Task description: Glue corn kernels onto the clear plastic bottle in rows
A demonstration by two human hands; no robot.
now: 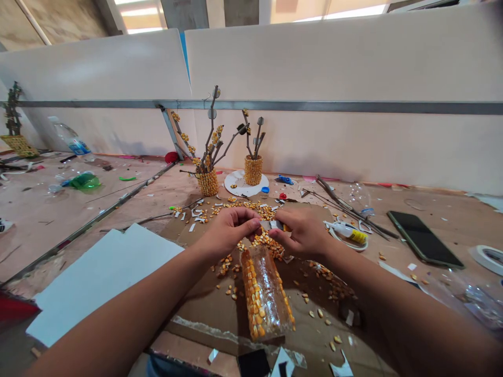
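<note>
The knife [276, 224] is at mid-frame, gripped by the right hand [301, 231]; the left hand [238, 226] is closed in a pinch beside it (on what, I cannot tell). Just below, at lower centre, the clear tube [272, 290] lies on cardboard [198, 309], with kernels [253, 298] along both sides. Two pots [207, 184] holding twigs [210, 131] stand upper centre; the phone [424, 238] lies at right, the white sheet [110, 272] at lower left.

Tube [269, 298] on cardbd [204, 309], kernels [268, 241] behind, sheet [106, 277] L, phone [424, 238] R, twigs [211, 125] in pots [207, 184] at bk
</note>
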